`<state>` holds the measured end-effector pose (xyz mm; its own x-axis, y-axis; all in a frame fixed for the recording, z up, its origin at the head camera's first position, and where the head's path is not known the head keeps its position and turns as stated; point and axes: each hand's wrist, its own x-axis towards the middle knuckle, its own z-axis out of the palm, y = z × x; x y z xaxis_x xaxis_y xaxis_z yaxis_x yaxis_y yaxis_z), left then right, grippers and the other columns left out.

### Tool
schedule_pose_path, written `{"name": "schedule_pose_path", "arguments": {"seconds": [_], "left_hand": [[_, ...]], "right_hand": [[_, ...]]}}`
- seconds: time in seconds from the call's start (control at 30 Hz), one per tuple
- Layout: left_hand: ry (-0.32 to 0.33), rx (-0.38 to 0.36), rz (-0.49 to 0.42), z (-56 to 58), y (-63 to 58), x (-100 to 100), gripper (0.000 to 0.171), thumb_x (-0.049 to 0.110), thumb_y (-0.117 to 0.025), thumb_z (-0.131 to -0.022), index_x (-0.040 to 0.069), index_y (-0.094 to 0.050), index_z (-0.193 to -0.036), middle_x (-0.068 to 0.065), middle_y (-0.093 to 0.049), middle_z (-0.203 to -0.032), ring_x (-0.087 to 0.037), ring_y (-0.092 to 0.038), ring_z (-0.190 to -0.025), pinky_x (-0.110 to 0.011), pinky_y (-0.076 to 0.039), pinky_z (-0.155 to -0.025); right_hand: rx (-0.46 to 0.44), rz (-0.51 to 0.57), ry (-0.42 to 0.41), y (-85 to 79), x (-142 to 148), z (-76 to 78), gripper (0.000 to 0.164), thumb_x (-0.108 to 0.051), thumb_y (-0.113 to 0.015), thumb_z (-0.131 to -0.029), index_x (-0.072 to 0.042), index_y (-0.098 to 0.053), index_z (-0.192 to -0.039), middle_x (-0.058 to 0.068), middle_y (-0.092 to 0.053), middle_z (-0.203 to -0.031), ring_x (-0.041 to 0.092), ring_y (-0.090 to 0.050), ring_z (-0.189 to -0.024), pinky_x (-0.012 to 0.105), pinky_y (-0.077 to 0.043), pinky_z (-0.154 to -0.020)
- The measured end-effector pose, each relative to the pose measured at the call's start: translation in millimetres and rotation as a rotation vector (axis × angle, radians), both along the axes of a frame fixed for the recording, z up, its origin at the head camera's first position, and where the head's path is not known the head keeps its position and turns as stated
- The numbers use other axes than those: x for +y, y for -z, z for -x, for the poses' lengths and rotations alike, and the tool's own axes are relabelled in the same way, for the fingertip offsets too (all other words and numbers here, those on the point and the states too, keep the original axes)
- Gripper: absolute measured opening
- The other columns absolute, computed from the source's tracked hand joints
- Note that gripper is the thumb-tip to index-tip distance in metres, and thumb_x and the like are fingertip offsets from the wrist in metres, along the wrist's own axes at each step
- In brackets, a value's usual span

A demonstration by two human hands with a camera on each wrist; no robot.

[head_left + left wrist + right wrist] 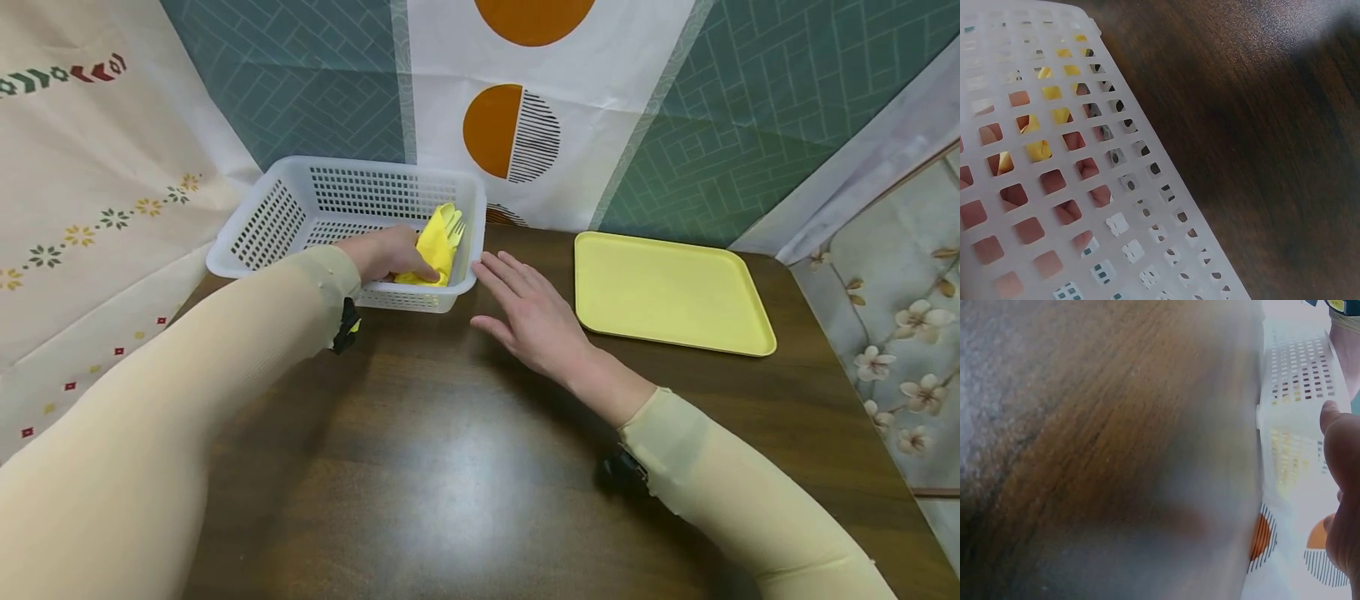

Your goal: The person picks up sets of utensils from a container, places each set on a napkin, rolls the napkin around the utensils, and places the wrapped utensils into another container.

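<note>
My left hand reaches over the near rim into a white perforated plastic basket and grips a yellow cloth napkin at the basket's right end. Out of the napkin's top sticks a pale yellow fork, with another pale utensil handle beside it. Through the basket's holes, the left wrist view shows parts of the fingers and the yellow napkin. My right hand is held with straight fingers by the basket's right front corner, its fingertips close to the wall and nothing in it.
To the right, a yellow rectangular tray lies on the dark wooden table. A patterned cloth hangs behind the basket, and a cream embroidered cloth hangs along the left side. Flowered cloth borders the table's right edge.
</note>
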<state>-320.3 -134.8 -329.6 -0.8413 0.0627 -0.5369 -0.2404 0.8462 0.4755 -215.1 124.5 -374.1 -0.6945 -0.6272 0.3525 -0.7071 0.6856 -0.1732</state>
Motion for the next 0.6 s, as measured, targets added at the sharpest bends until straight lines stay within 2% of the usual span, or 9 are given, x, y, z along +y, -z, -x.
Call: {"name": "schedule_pose_path", "arguments": {"seconds": [0.27,0.6], "left_hand": [[-0.022,-0.035,-0.026,2.7,3.2,0.6,0.06,0.031,-0.083,-0.1,0.008,-0.054,-0.147,-0.014,-0.059,-0.131,-0.031,-0.055,-0.118,-0.043,-0.042,-0.102],[-0.005,-0.042,-0.008,7.9,7.0,0.0,0.057,0.031,-0.084,-0.101,0.008,-0.056,-0.145,-0.013,-0.059,-0.13,-0.03,-0.055,-0.117,-0.043,-0.044,-0.103]], "right_hand": [[-0.005,0.004,-0.01,0.7,-1.3,0.5,0.077,-0.045,-0.071,-0.109,-0.007,-0.042,-0.17,0.013,-0.037,-0.177,0.034,-0.029,-0.165,0.046,-0.02,-0.134],[-0.021,0.026,-0.018,1.5,-0.4,0.9,0.079,-0.044,-0.074,-0.106,-0.008,-0.043,-0.17,0.013,-0.037,-0.176,0.032,-0.03,-0.165,0.045,-0.02,-0.134]]}}
